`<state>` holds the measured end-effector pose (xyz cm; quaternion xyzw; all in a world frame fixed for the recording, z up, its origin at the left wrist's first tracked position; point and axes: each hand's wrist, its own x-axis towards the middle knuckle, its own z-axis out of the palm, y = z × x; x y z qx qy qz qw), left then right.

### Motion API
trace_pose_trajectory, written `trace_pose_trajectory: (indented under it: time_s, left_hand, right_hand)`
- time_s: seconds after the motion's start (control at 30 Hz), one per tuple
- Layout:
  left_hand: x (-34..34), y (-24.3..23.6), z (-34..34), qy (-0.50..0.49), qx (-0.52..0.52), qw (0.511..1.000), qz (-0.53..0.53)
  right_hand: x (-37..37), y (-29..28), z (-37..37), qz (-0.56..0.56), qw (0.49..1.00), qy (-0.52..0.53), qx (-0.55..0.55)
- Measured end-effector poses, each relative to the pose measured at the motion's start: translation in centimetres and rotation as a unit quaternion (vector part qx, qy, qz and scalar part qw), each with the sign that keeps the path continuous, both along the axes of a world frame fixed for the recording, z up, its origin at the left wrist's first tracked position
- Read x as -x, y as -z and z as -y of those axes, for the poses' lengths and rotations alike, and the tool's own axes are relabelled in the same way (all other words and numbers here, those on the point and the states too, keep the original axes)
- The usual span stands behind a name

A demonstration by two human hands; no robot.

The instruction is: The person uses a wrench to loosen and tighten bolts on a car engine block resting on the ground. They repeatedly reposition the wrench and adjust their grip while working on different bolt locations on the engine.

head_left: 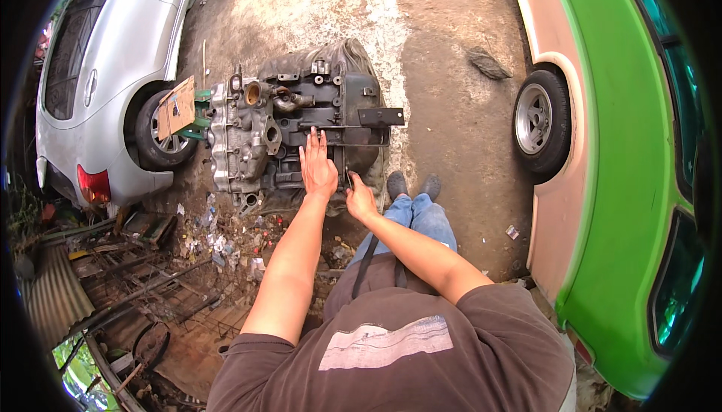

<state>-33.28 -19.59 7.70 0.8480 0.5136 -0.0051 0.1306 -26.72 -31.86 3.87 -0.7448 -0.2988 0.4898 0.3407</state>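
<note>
— Can you read any words or numbers anywhere here?
— None at all. Even the pale panel (pixel 385 348) on the shirt (pixel 500 344) gives me no legible lettering, only faint wavy lines.

Along the left edge of the concrete ground (pixel 466 6) a silver car (pixel 139 43) is parked; along the right edge, a green and pink vehicle (pixel 609 209), near which a dark grey lump (pixel 488 63) is seen. Towards the near left corner, small litter (pixel 219 245) is scattered, and rusty scrap (pixel 162 280) is piled beside a corrugated sheet (pixel 56 285)
</note>
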Motion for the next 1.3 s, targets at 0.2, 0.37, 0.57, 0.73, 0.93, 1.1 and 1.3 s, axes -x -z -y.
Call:
trace_pose_trajectory:
  time_s: [0.2, 0.37, 0.57, 0.73, 0.93, 1.1, 1.3]
  left_hand:
    - [0.0, 0.1, -0.2, -0.009, 0.025, 1.0, 0.001]
    - [0.1, 0.2, -0.2, -0.008, 0.019, 1.0, 0.015]
    - [0.1, 0.1, -0.2, -0.012, 0.025, 1.0, 0.01]
    - [0.0, -0.2, -0.2, -0.019, 0.039, 0.999, 0.018]
    - [0.0, -0.1, -0.2, -0.013, 0.035, 0.999, 0.024]
    - [0.1, 0.1, -0.2, -0.014, 0.031, 0.999, 0.028]
    - [0.1, 0.3, -0.3, -0.013, 0.026, 0.999, 0.028]
  right_hand:
    - [-0.6, 0.3, -0.8, 0.027, 0.999, -0.043, -0.001]
    - [-0.8, 0.6, -0.1, 0.039, 0.995, -0.089, -0.005]
    - [-1.7, 0.2, -0.6, 0.011, 0.993, -0.115, 0.019]
    - [-2.1, -0.2, -0.6, 0.017, 0.99, -0.141, 0.025]
    - [-2.5, 0.0, -0.4, 0.078, 0.983, -0.163, 0.027]
    - [-2.3, -1.1, -0.5, 0.056, 0.987, -0.15, 0.033]
    - [-3.0, -3.2, -2.1, 0.032, 0.993, -0.112, 0.023]
